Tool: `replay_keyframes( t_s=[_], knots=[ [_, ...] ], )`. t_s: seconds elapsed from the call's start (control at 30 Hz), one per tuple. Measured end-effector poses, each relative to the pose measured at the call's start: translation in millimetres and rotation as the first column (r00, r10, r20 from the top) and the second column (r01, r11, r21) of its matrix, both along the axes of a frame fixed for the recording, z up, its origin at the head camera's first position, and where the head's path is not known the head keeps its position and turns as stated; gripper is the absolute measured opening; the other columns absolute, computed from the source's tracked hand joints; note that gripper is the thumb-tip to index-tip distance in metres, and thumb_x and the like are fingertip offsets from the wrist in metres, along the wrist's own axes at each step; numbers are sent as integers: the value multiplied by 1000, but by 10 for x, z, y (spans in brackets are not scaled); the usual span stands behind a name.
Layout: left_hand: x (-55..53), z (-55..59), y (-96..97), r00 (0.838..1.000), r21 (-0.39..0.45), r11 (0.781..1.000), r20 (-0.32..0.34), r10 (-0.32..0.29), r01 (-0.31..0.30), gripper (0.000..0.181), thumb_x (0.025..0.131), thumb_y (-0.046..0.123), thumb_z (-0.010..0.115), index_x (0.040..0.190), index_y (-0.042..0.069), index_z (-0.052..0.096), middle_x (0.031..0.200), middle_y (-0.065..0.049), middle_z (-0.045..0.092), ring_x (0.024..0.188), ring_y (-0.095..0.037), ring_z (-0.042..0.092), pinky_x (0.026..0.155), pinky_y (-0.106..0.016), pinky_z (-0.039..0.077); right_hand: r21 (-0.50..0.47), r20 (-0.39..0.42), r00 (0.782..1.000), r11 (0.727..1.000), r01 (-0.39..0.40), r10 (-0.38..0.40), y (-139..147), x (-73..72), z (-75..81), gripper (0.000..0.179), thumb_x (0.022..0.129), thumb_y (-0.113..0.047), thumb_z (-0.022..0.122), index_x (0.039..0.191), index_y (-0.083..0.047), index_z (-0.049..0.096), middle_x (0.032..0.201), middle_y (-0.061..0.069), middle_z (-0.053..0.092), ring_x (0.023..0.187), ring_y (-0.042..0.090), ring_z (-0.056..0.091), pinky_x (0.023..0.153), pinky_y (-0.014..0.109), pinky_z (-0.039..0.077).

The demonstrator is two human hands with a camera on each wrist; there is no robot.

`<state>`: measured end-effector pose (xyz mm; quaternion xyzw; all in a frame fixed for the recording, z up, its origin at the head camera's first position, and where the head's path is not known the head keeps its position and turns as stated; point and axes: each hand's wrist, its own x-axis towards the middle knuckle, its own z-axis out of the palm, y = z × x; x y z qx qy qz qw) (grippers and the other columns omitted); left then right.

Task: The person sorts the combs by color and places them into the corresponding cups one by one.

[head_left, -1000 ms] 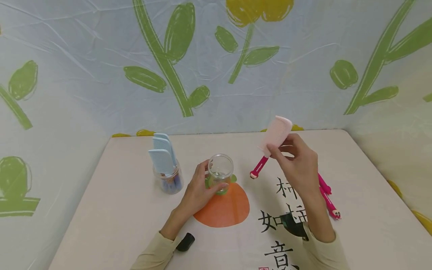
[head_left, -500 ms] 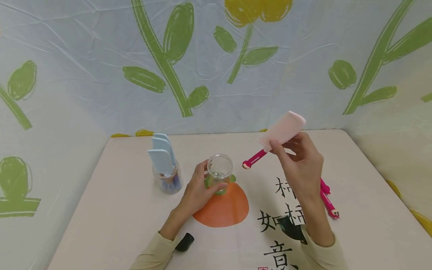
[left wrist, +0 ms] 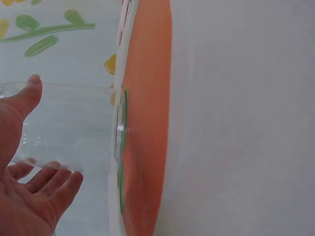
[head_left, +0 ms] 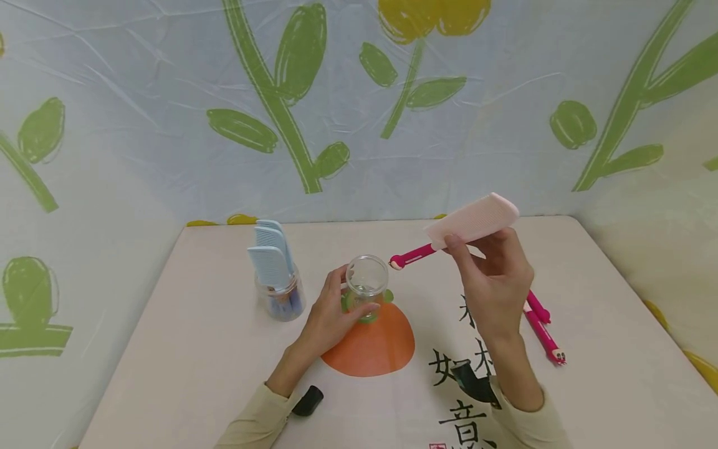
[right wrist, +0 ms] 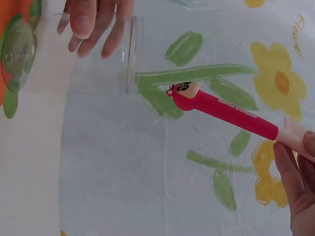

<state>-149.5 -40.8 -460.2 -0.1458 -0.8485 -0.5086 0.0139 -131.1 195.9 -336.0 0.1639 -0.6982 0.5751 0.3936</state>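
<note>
My left hand (head_left: pixel 335 312) grips a clear, empty jar (head_left: pixel 367 277) that stands upright on the table; the left wrist view shows the thumb and fingers on opposite sides of its wall. My right hand (head_left: pixel 496 274) pinches a pink comb (head_left: pixel 473 219) near the base of its toothed part. The comb's magenta handle (right wrist: pixel 236 115), with a cartoon-head end, points left toward the jar's mouth and is just outside the rim. Two more magenta handles (head_left: pixel 544 337) lie on the table right of my right forearm, their other ends hidden behind it.
Several light blue combs (head_left: pixel 270 267) stand in another clear jar (head_left: pixel 285 302) on the left. The table (head_left: pixel 185 349) bears a printed orange persimmon (head_left: pixel 373 349) and black characters (head_left: pixel 467 424). A leaf-patterned sheet (head_left: pixel 168 125) rises behind the table.
My right hand has tilted the pink comb closer to level, and its handle end has moved left and up toward the jar's rim. The left hand and jar have stayed in place.
</note>
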Motion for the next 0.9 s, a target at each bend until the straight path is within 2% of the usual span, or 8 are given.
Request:
replay_keyframes(
  t_s=[0.27,0.43,0.63,0.8,0.9],
  knots=[
    [0,5,-6,1000,10,1000,14,-8,8,89,87,42,83,155,17,30,151,-1,42,136,-30,51,109,-52,46,-114,-24,991,985,-133,131,-89,-71,-110,45,87,17,70,130,12,59,118,16,67,104,26,71,83,28,60],
    [7,13,-4,1000,8,1000,21,-16,16,89,88,45,81,155,18,29,152,-2,41,137,-30,50,110,-53,46,-81,-2,988,985,-153,154,-124,-110,-184,45,87,18,70,130,11,59,118,14,66,103,25,71,83,29,60],
    [2,15,4,1000,8,1000,17,-18,18,88,88,44,81,155,17,30,152,-6,43,137,-31,49,111,-55,44,-33,42,989,990,-139,140,-161,-167,-285,47,87,16,71,132,7,60,120,10,68,103,20,72,84,28,59],
    [9,22,3,1000,-1,1000,23,-14,14,89,88,47,80,154,18,30,151,-2,43,137,-29,49,111,-55,44,4,82,984,987,-160,159,-201,-245,-352,46,87,16,72,130,5,61,116,8,68,100,17,73,82,28,60],
    [4,25,-3,1000,-2,1000,19,-15,15,89,88,46,81,155,17,30,151,-4,43,137,-29,49,111,-54,44,21,98,980,984,-176,174,-234,-292,-387,44,87,13,74,128,4,62,114,8,69,98,16,73,81,28,60]
  ],
)
